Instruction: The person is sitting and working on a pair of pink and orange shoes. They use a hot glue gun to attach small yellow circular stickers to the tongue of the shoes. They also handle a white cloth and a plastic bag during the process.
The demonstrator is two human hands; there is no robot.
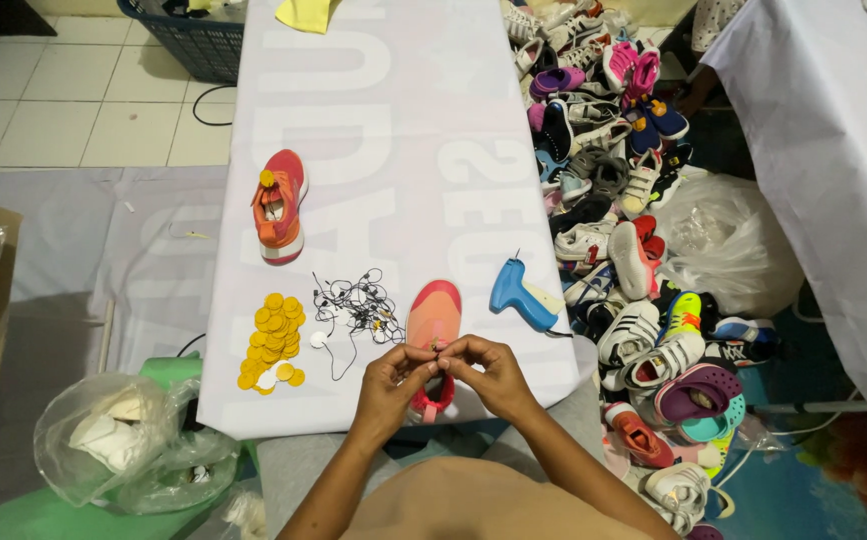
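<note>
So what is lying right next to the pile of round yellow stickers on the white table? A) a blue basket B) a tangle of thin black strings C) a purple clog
B: the tangle of thin black strings lies just right of the pile of round yellow stickers on the white cloth-covered table.

Shoe [281, 205] orange-pink; round tags [272, 340] yellow; tagging gun [519, 292] blue.

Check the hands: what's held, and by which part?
Both hands, left hand and right hand, pinch something small at the top opening of the pink-orange shoe; what exactly sits between the fingertips cannot be told.
</note>
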